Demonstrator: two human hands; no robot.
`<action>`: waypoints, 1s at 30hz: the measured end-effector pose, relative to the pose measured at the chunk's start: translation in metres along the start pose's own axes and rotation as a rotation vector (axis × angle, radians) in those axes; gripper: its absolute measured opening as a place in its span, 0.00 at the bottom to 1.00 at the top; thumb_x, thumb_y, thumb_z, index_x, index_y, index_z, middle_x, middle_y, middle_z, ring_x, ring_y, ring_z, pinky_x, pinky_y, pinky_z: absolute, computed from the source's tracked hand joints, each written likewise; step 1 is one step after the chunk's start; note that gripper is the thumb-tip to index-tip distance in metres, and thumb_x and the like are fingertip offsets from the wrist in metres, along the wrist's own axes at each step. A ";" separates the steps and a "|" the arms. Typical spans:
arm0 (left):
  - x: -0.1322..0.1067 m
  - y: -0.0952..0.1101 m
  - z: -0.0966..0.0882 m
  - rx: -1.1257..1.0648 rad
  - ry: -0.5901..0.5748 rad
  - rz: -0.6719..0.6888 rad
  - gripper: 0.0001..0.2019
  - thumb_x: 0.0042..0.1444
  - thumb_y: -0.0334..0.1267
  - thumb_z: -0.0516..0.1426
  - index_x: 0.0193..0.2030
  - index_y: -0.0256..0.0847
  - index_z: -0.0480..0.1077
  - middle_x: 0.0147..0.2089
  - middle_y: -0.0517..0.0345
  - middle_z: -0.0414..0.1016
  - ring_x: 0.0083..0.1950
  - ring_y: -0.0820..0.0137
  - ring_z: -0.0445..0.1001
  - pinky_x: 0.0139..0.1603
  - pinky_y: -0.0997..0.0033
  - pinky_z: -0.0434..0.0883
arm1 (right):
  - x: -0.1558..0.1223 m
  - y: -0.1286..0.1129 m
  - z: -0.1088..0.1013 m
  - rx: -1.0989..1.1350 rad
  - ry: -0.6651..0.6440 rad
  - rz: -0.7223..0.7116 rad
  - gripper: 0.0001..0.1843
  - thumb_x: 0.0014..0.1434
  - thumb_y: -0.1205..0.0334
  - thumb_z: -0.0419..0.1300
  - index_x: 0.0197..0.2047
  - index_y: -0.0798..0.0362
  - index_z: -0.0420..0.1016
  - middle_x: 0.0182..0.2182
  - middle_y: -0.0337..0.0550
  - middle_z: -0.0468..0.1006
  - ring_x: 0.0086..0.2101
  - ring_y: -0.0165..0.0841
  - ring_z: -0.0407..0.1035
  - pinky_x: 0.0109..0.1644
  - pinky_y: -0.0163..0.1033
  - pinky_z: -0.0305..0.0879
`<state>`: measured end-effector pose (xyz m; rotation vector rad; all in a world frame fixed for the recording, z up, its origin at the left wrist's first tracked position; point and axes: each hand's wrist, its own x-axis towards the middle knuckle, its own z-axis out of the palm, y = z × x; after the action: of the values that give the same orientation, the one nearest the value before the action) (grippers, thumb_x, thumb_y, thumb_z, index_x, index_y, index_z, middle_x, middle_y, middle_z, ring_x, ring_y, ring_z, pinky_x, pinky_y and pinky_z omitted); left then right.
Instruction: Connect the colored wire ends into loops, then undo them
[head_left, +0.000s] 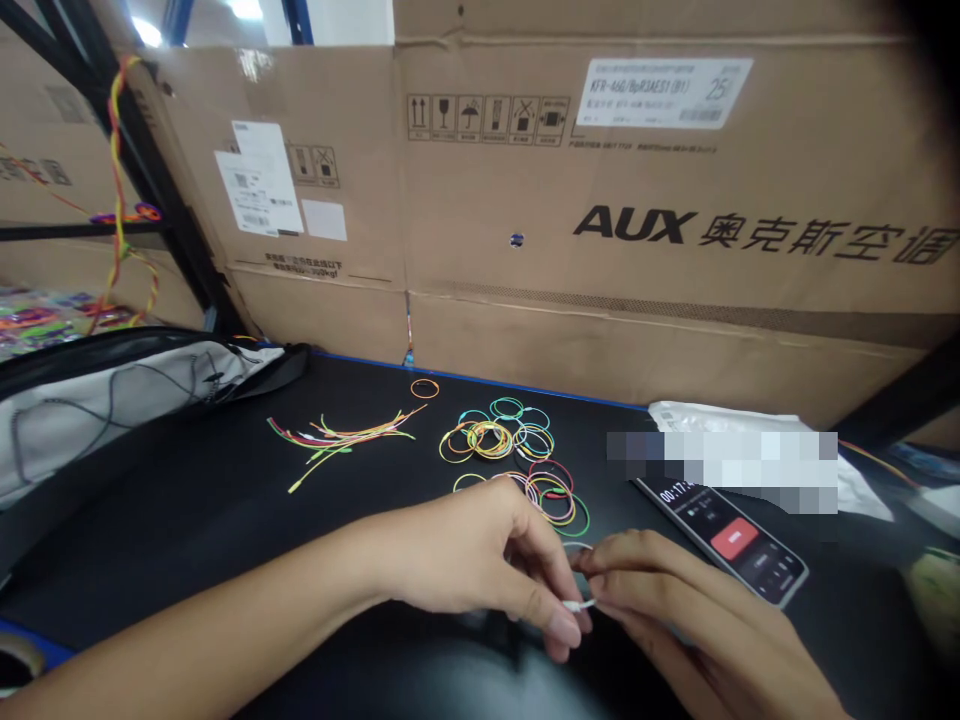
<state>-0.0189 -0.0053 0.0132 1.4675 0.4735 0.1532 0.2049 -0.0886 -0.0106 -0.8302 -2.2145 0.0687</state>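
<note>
My left hand (487, 560) and my right hand (675, 605) meet low on the black table (187, 520), fingertips pinched together on a thin white string (579, 604). Both hands are closed in a pinch on it. Just beyond the fingers lies a heap of thin coloured loops (551, 492), with a second heap (499, 432) farther back. A bundle of straight coloured strings (337, 440) lies to the left. One orange loop (424, 388) sits alone near the box.
A phone (724, 535) with a running timer lies right of my hands. Large cardboard boxes (600, 250) wall off the table's back. A grey and black bag (112, 400) sits at the left, white plastic packaging (720, 425) at the right.
</note>
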 end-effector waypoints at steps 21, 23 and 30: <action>0.009 -0.005 0.010 0.234 0.299 0.135 0.14 0.58 0.45 0.68 0.29 0.37 0.74 0.27 0.62 0.75 0.29 0.74 0.71 0.33 0.73 0.65 | -0.004 0.004 0.007 0.154 0.090 0.181 0.13 0.66 0.76 0.59 0.43 0.48 0.79 0.32 0.40 0.84 0.32 0.31 0.82 0.38 0.29 0.79; 0.008 -0.003 0.007 0.096 0.173 0.026 0.15 0.54 0.46 0.70 0.30 0.37 0.75 0.27 0.61 0.75 0.29 0.74 0.72 0.33 0.73 0.67 | -0.001 0.005 0.003 0.027 0.057 0.078 0.14 0.66 0.77 0.57 0.45 0.50 0.79 0.35 0.44 0.85 0.34 0.31 0.82 0.39 0.29 0.78; 0.004 -0.004 0.007 0.735 0.462 0.521 0.03 0.60 0.33 0.66 0.38 0.39 0.78 0.39 0.58 0.79 0.39 0.71 0.74 0.42 0.71 0.70 | 0.000 0.007 -0.001 0.029 0.067 0.116 0.13 0.66 0.76 0.58 0.44 0.50 0.79 0.34 0.43 0.84 0.31 0.31 0.81 0.34 0.29 0.76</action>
<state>-0.0130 -0.0106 0.0085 2.2761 0.5350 0.8119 0.2093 -0.0834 -0.0121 -0.9313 -2.0970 0.1268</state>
